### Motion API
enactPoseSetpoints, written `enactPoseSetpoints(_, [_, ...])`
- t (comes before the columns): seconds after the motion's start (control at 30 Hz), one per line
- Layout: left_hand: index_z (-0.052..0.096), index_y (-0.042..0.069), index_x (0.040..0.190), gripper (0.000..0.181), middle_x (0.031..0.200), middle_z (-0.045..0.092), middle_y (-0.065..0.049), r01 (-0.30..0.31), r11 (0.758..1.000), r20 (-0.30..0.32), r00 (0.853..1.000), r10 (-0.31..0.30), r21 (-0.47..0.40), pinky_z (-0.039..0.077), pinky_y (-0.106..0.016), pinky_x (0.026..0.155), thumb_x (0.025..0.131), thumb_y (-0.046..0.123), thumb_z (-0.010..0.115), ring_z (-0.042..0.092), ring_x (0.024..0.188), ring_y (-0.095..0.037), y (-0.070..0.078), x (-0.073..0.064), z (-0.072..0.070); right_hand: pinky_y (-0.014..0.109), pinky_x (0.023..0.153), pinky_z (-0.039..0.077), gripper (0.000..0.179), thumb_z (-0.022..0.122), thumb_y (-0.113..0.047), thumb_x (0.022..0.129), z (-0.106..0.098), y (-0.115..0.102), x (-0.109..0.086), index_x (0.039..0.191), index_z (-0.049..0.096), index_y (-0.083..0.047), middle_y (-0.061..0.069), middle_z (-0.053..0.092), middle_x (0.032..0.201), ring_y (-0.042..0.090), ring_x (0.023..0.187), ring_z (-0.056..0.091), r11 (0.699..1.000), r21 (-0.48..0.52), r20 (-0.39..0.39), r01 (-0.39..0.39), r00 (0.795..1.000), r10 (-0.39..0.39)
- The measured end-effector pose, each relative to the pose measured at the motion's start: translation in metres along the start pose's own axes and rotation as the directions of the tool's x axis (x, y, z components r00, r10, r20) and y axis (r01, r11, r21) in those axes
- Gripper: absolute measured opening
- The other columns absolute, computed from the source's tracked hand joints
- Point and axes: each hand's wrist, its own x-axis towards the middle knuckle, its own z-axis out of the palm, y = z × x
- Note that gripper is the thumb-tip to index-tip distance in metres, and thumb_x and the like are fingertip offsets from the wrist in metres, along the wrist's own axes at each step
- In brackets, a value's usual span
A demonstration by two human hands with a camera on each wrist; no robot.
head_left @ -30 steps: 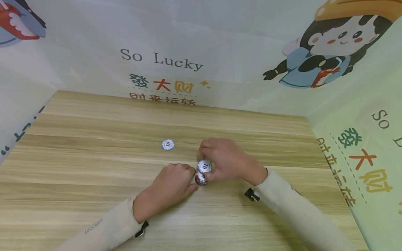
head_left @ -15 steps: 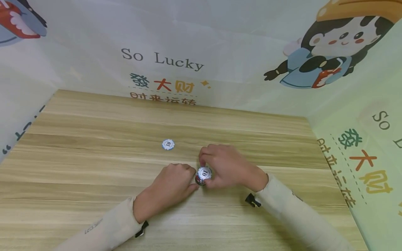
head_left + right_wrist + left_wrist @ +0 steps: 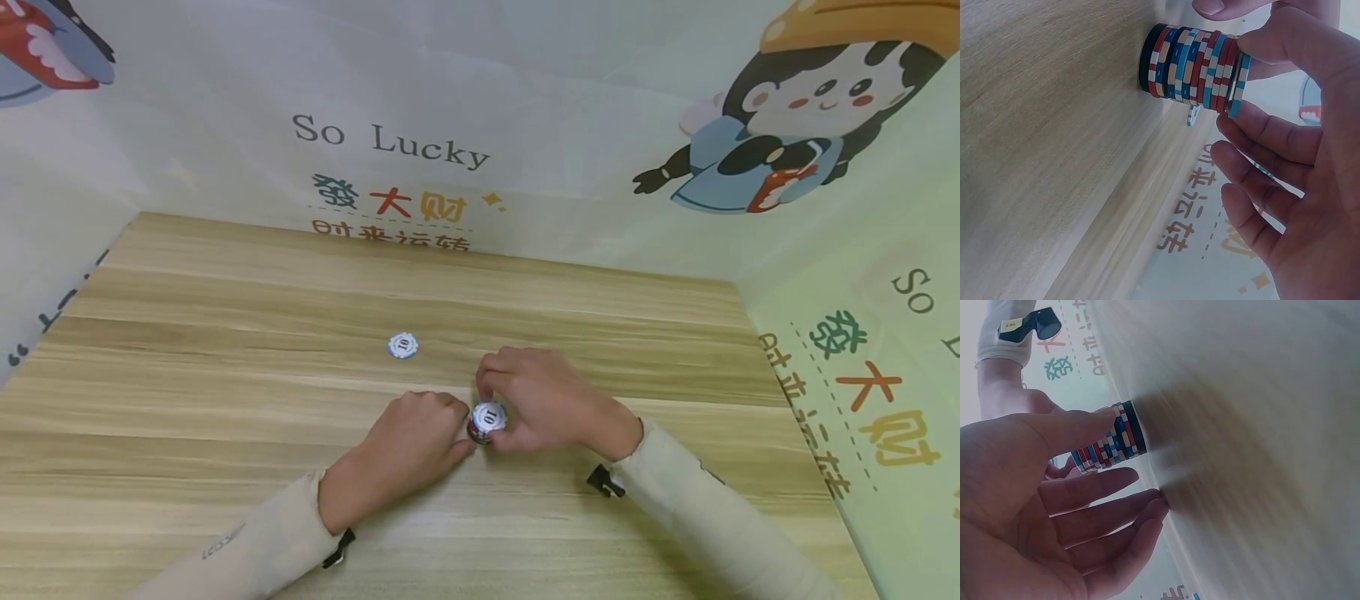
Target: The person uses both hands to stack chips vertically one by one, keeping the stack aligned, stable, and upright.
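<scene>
A tall stack of poker chips [image 3: 477,432] stands upright on the wooden table, in red, blue and white bands over a dark base, as the right wrist view shows. My right hand [image 3: 543,398] pinches a blue-and-white poker chip [image 3: 489,415] marked 10 between thumb and fingers. That chip lies flat at the top of the stack, slightly off-centre in the right wrist view. At the stack's left side, my left hand [image 3: 408,433] steadies it, thumb and index finger curled about its lower part. In the left wrist view the thumb touches the stack [image 3: 1110,444].
Another blue-and-white chip [image 3: 402,345] marked 10 lies flat on the table [image 3: 247,350], farther back and left of the stack. Printed cloth walls [image 3: 570,142] rise at the table's back and sides.
My right hand has come down and toward me, bringing the pinched chip from behind the stack's top onto it. The left hand has stayed in place at the stack.
</scene>
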Motion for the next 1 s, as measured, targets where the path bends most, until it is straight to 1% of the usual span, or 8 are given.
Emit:
enactPoseSetpoints(0.2, [0.069, 0.005, 0.081, 0.030, 0.073, 0.064, -0.004, 0.001, 1.000, 0.000, 1.000, -0.001, 0.013, 0.053, -0.032, 0.052, 0.091, 0.024, 0.090, 0.056, 0.059, -0.014, 0.000, -0.001, 0.001, 0.030, 0.071, 0.056, 0.033, 0.086, -0.038, 0.080, 0.003, 0.000, -0.001, 0.097, 0.071, -0.015, -0.007, 0.070, 0.108, 0.013, 0.093, 0.064, 1.000, -0.004, -0.017, 0.017, 1.000, -0.017])
enactPoseSetpoints(0.53, [0.069, 0.005, 0.081, 0.030, 0.074, 0.065, -0.004, -0.017, 1.000, -0.026, 1.000, 0.017, 0.018, 0.055, -0.035, 0.053, 0.090, 0.024, 0.091, 0.061, 0.061, -0.016, 0.001, -0.002, 0.003, 0.029, 0.073, 0.056, 0.031, 0.086, -0.037, 0.079, 0.006, -0.001, -0.002, 0.096, 0.071, -0.016, -0.007, 0.069, 0.107, 0.012, 0.091, 0.064, 0.999, -0.027, -0.029, 0.020, 0.999, -0.021])
enactPoseSetpoints(0.73, [0.070, 0.004, 0.083, 0.030, 0.075, 0.066, -0.005, -0.014, 1.000, -0.024, 1.000, 0.015, 0.019, 0.055, -0.035, 0.054, 0.091, 0.023, 0.091, 0.062, 0.062, -0.017, 0.000, -0.002, 0.004, 0.031, 0.076, 0.057, 0.032, 0.085, -0.038, 0.080, 0.008, -0.002, -0.003, 0.099, 0.072, -0.015, -0.006, 0.070, 0.110, 0.014, 0.095, 0.064, 1.000, -0.020, -0.018, 0.002, 1.000, -0.003])
enactPoseSetpoints(1.0, [0.068, 0.005, 0.081, 0.030, 0.075, 0.066, -0.005, -0.021, 1.000, -0.039, 0.999, 0.021, 0.008, 0.056, -0.035, 0.052, 0.090, 0.022, 0.091, 0.062, 0.061, -0.018, -0.001, -0.002, 0.004, 0.030, 0.077, 0.056, 0.030, 0.084, -0.038, 0.082, 0.014, -0.002, -0.003, 0.101, 0.073, -0.017, -0.007, 0.069, 0.109, 0.012, 0.094, 0.063, 1.000, -0.024, -0.015, -0.009, 1.000, 0.009])
